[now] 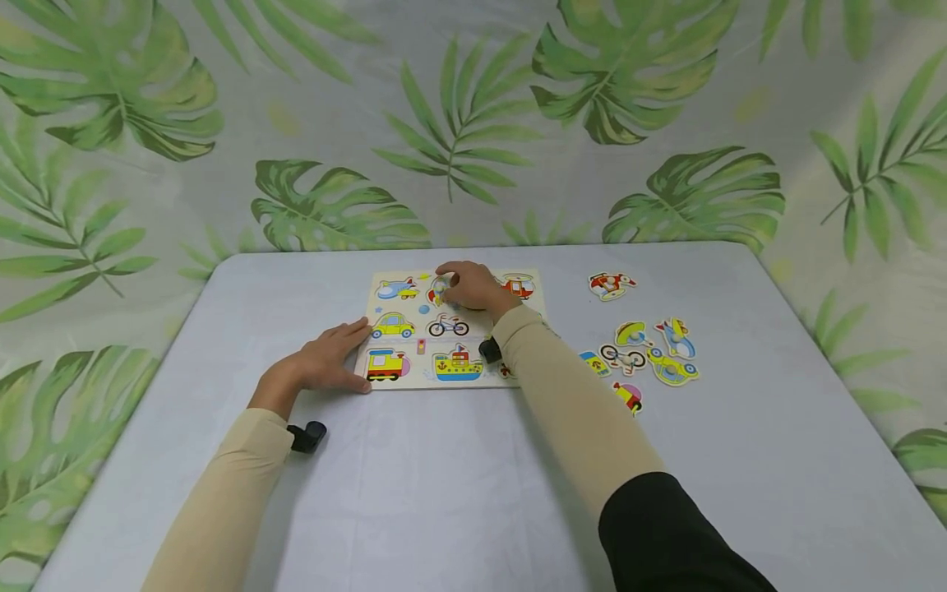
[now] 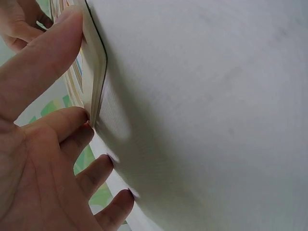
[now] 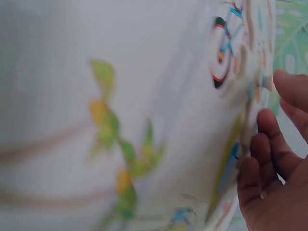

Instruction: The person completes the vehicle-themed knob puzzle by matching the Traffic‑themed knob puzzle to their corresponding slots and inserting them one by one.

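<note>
A flat puzzle board (image 1: pixel 414 380) with printed vehicles lies toward the back of the table. My left hand (image 1: pixel 325 359) rests at its left edge, with the thumb on the near corner and the other fingers spread along the side. Over the board's top row, my right hand (image 1: pixel 477 288) pinches a small colourful puzzle piece (image 1: pixel 438 290) between thumb and index finger, at the top middle picture. Its picture is partly hidden by the fingers. In the right wrist view, the right hand (image 3: pixel 276 163) has bent fingers beside the board; the piece cannot be made out there.
Right of the board lie loose puzzle pieces: a helicopter (image 1: pixel 611 285), a bicycle (image 1: pixel 623 358), a car (image 1: pixel 672 367), a plane (image 1: pixel 676 338) and a train (image 1: pixel 628 396). My right forearm crosses the board's right side. A leaf-patterned cloth (image 1: pixel 473 123) hangs behind the table.
</note>
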Tool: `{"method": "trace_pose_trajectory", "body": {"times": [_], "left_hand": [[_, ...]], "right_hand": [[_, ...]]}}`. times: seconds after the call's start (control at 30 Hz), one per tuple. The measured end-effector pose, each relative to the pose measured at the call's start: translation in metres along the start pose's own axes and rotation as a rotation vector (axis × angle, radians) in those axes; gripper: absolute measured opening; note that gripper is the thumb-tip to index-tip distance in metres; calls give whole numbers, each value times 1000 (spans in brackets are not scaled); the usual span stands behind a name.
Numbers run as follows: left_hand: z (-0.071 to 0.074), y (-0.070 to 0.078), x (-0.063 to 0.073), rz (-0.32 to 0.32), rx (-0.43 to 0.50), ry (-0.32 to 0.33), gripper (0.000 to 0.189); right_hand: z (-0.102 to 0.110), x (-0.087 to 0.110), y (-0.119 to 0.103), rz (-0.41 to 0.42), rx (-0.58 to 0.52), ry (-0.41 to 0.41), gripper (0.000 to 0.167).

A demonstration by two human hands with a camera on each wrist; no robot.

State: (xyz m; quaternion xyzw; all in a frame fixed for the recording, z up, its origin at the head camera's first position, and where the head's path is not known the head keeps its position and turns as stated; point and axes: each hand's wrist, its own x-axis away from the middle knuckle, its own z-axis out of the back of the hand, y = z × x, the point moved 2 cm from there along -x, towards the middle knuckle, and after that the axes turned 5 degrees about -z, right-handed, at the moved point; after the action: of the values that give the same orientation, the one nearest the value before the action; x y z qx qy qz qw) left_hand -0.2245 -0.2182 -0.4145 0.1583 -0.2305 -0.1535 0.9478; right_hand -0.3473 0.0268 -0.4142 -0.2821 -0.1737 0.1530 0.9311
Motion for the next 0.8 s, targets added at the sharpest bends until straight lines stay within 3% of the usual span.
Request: {"method": "trace_pose_trajectory", "body": {"times": [0.23,0.5,0.67,0.8], "left_hand": [[0,1,3,-26,3,4,99],[0,-1,4,-40,9,6,98],[1,1,3,-46,6,2,98],[3,4,5,-46,-3,-1,98]], "right_hand": [[21,6,7,19,-62,4,44],[71,28,28,29,44,53,41],[108,48,62,34,132,103,39],[130,71,96,1,141,118,39]]}}
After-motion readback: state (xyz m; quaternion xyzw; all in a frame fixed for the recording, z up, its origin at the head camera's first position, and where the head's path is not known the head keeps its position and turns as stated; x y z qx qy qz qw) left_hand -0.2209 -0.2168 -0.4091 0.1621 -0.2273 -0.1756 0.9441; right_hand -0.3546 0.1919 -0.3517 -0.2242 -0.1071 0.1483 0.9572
